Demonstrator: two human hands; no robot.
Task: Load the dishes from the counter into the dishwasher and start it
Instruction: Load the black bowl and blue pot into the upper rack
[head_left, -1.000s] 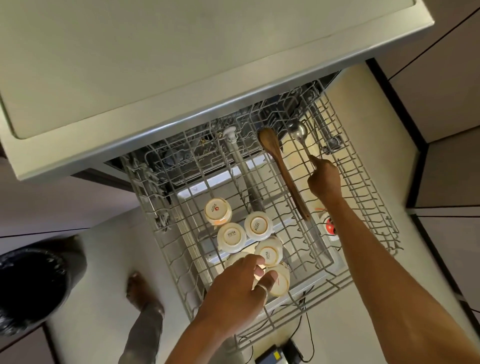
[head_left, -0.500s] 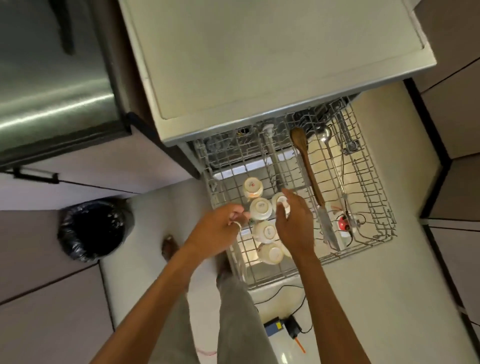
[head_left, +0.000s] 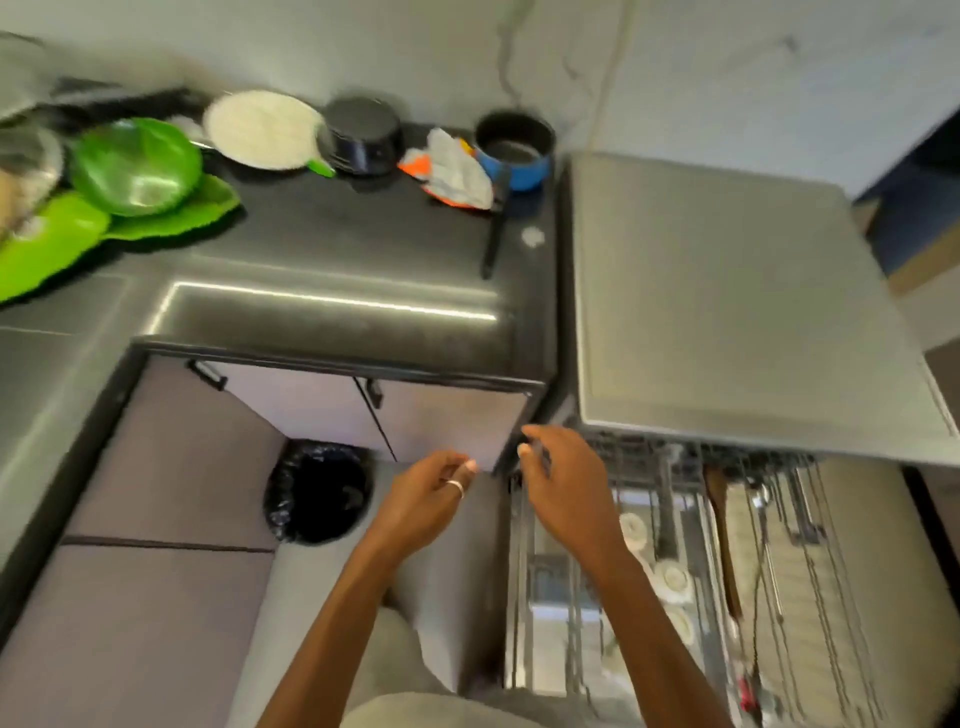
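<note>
Both hands hang in the air at the dishwasher's (head_left: 727, 291) front left corner, and neither holds anything. The left hand (head_left: 426, 501), a ring on one finger, has loosely curled fingers. The right hand (head_left: 569, 493) has relaxed, slightly spread fingers above the near-left edge of the pulled-out rack (head_left: 831, 571). That rack already carries small upturned cups (head_left: 672, 577) and a wooden spatula (head_left: 722, 535). The dishes left to load sit on the dark counter (head_left: 337, 260) left of the dishwasher. A blue saucepan (head_left: 514, 148) is closest to it, then a black pot (head_left: 363, 137), a white plate (head_left: 260, 130) and, farthest off, a green bowl (head_left: 135, 166) on a green leaf-shaped tray (head_left: 52, 244). The likeliest trouble is probably at the saucepan. Its long dark handle points out toward the counter's front, and a crumpled cloth (head_left: 454, 174) lies against its side, so a hasty lift might drag the cloth along or swing the handle into the dishwasher's side. The pot looks tilted against the plate, so taking one could shift the other, though blur makes their contact hard to judge. Setting bigger pieces down carelessly might also topple the cups. The extended rack juts into the standing space, and a black-lined bin (head_left: 317, 491) sits on the floor left of the dishwasher, below the counter's cabinet doors (head_left: 447, 421). Both crowd the footing for the reach across.
</note>
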